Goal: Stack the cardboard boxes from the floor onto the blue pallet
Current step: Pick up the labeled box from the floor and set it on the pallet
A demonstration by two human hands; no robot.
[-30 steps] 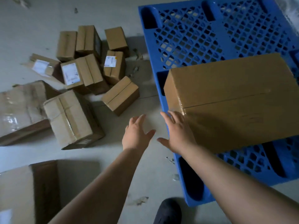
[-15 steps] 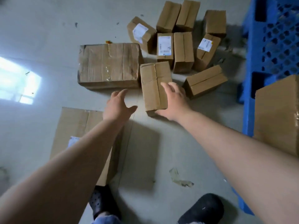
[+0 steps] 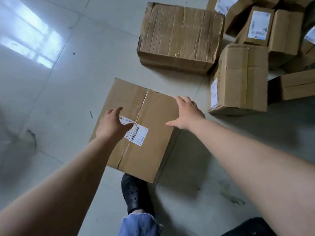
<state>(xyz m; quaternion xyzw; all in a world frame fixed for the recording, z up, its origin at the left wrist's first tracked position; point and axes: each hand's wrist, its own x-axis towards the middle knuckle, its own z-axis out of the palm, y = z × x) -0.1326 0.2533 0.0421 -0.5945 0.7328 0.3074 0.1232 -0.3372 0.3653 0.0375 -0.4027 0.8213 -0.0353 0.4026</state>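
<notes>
A second ago my hands were at the large box on the blue pallet; now the pallet is out of view and both hover over a flat brown cardboard box with a white label (image 3: pixel 144 126) on the near floor. My left hand (image 3: pixel 111 124) and right hand (image 3: pixel 187 113) have fingers spread, gripping nothing. Judgement: 1 box stacked, next pickup beginning. Count: 1 creased large box (image 3: pixel 180 34) far, at least 5 smaller boxes far right, 1 black shoe (image 3: pixel 136 195).
</notes>
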